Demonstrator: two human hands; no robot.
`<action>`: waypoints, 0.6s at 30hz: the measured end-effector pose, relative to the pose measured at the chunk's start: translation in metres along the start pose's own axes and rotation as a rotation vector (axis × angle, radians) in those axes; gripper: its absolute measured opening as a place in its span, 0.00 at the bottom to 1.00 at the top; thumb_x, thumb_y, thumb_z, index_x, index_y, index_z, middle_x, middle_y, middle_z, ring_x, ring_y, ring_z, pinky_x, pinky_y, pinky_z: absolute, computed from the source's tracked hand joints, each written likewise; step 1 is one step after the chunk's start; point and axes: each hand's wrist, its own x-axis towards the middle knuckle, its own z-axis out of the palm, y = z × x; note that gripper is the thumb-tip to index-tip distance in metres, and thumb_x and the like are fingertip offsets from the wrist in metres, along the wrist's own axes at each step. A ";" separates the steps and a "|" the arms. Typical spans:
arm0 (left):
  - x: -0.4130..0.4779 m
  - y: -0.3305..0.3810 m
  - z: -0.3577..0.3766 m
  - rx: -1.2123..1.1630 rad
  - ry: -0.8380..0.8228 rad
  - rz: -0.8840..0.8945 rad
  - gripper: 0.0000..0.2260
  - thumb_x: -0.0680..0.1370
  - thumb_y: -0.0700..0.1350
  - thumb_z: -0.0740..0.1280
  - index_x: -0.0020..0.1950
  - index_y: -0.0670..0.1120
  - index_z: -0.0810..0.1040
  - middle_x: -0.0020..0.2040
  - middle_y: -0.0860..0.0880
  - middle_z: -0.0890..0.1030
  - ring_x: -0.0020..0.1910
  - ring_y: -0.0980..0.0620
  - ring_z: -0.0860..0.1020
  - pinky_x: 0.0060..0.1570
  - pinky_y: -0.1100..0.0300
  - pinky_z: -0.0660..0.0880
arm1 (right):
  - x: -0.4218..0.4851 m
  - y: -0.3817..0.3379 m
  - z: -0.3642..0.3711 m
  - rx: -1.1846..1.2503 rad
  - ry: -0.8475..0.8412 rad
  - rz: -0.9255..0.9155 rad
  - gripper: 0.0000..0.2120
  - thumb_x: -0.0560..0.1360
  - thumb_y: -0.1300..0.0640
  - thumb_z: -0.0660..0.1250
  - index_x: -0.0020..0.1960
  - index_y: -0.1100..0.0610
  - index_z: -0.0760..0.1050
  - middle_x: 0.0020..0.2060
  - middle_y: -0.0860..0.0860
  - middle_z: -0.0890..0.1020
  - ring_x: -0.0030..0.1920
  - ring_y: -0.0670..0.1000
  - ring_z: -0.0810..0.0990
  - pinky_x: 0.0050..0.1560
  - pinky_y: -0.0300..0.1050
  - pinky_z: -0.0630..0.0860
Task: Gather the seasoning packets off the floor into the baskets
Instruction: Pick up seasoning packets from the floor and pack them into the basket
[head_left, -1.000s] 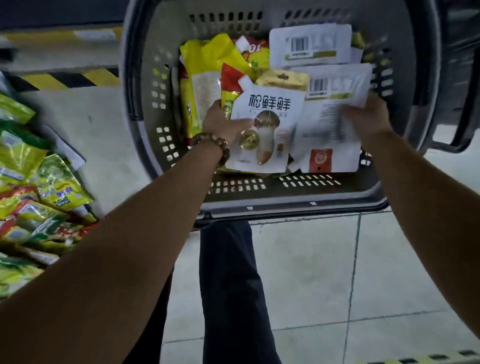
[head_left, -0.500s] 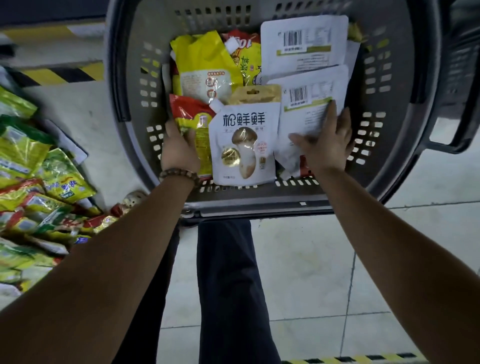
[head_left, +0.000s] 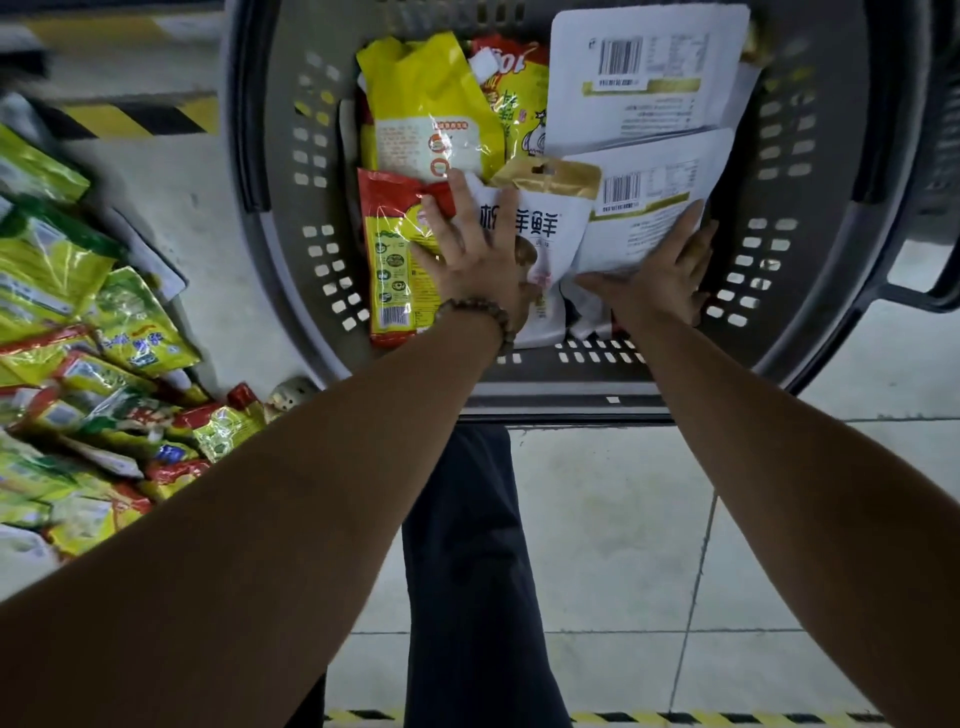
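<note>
- Hands are both wide open, nothing pinched. The left hand (head_left: 478, 254) presses spread fingers across the red-and-yellow packet (head_left: 392, 260) and the white mushroom pouch (head_left: 550, 228). The right hand (head_left: 660, 280) lies flat on the lower corner of the white barcode packet (head_left: 644, 223).
- All three packets are already inside the grey basket (head_left: 291, 218) in the upper middle of the frame, stacked over more yellow and white ones.
- Looks to me like the tidy-up bit of a drop-off, patting the load down so it sits flat.
- Both forearms reach straight up from the bottom corners and meet over the basket's near edge. There's a bead bracelet (head_left: 483, 314) on the left wrist.
- Job's nowhere near done, I'd say: a big pile of green and yellow packets (head_left: 78, 364) sits on the floor at the left edge, just beside the basket.
- Next move probably means lifting the hands out and swinging left to grab from that pile. Glossy bags, so likely slippery in a bunch.
</note>
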 end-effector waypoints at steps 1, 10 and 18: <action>0.000 0.001 0.001 0.003 0.005 -0.009 0.41 0.75 0.61 0.63 0.77 0.54 0.39 0.75 0.37 0.36 0.72 0.29 0.39 0.66 0.28 0.48 | 0.000 -0.001 -0.001 0.004 -0.012 0.010 0.65 0.60 0.38 0.77 0.76 0.52 0.32 0.76 0.58 0.39 0.76 0.60 0.42 0.71 0.65 0.50; -0.003 -0.037 -0.017 -0.191 0.007 0.127 0.41 0.71 0.60 0.69 0.77 0.55 0.50 0.77 0.46 0.41 0.75 0.38 0.45 0.70 0.40 0.58 | -0.020 -0.013 -0.019 -0.045 0.129 -0.142 0.52 0.68 0.47 0.73 0.78 0.51 0.41 0.77 0.58 0.42 0.77 0.57 0.43 0.74 0.62 0.47; -0.038 -0.103 -0.054 -0.601 0.203 0.162 0.31 0.72 0.49 0.71 0.73 0.47 0.64 0.75 0.45 0.59 0.71 0.45 0.63 0.65 0.54 0.68 | -0.085 -0.084 -0.009 0.023 0.105 -0.516 0.41 0.72 0.50 0.70 0.77 0.55 0.51 0.76 0.56 0.56 0.75 0.56 0.55 0.70 0.52 0.63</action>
